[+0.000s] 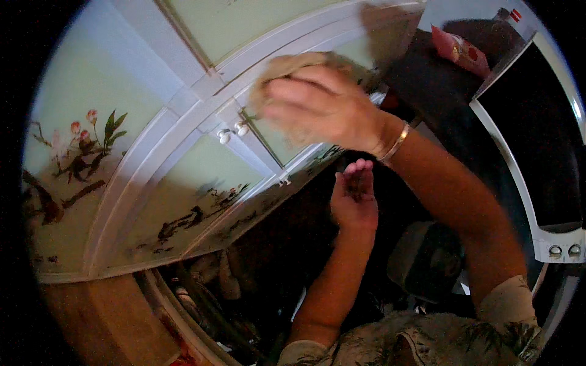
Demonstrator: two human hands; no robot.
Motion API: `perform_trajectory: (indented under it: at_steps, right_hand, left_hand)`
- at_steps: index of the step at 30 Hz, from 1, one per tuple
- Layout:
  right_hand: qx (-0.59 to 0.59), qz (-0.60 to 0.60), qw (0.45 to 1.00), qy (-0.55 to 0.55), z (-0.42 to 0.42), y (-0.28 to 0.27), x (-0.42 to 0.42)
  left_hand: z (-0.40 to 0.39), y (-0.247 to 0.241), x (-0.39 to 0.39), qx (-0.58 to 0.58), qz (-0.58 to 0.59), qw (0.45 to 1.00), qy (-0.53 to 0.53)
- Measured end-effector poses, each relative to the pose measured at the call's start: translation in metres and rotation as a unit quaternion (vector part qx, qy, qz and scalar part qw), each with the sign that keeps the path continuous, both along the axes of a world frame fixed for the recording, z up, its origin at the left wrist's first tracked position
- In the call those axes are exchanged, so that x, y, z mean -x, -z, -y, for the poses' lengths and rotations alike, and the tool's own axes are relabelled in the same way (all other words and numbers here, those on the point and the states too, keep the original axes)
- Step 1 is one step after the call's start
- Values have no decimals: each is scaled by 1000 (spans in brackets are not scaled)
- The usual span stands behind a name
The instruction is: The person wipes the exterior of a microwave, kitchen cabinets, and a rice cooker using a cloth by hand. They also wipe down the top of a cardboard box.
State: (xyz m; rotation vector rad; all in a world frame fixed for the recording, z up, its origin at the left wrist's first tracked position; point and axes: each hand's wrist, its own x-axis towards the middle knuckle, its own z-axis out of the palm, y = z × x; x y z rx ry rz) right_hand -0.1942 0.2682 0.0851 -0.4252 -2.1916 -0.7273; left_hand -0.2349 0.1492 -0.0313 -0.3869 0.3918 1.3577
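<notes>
My right hand (339,110), blurred and wearing a bracelet (397,142), grips a crumpled tan cloth (293,66). Hand and cloth are up against, or just in front of, a white-framed cabinet (183,98); whether they touch it cannot be told. They cover part of its pale green panels, which carry painted blossoms and branches (84,151). Just left of the cloth, two round white knobs (232,131) sit side by side on the cabinet doors. Lower down, my left hand (356,196) hangs in the air, palm turned up and fingers slightly curled, with nothing visible in it.
At the right stands a white-framed appliance (503,142) with a dark front and two dials. Behind it, a pink packet (462,52) lies on a dark surface. A dark rounded object (425,261), perhaps a seat, is below my right arm. Wooden boards (105,315) lie at lower left.
</notes>
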Motion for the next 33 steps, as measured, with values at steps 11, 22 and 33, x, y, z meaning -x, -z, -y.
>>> perform_trajectory:
  at_steps: [11, 22, 33]
  right_hand:
    - [20, 23, 996, -79, 28, 22, 42]
    - [297, 23, 950, -90, 36, 74, 38]
    - [90, 4, 994, -68, 26, 61, 46]
  left_hand:
    - [9, 52, -12, -121, -303, 943, 59]
    - [2, 13, -13, -16, 2, 998, 66]
    - [2, 52, -18, -150, 142, 977, 47]
